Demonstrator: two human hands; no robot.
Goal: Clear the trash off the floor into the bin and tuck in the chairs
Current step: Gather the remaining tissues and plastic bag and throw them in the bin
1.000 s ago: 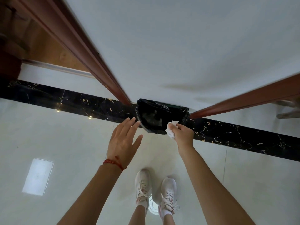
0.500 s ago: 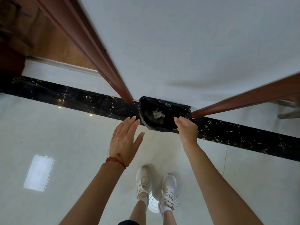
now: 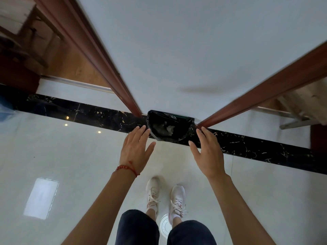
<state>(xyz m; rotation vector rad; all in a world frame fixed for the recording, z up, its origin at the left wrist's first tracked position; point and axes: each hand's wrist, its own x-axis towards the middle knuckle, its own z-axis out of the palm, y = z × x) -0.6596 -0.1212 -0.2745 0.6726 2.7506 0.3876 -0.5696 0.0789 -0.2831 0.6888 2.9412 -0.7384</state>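
The bin, lined with a black bag, stands on the floor against the white wall, on the dark marble strip between two brown door frames. A crumpled white tissue lies inside it. Both hands hang above the floor with nothing in their grip: the left hand (red bead bracelet at the wrist) with fingers spread just beside the bin's left edge, the right hand spread near its right edge.

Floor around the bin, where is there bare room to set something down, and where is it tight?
Bare pale tile lies left of the left hand, between the black marble strip and the window reflection. More lies right of the right hand, below the strip. It is tight at the bin, wedged between two wooden frames, and by the shoes.
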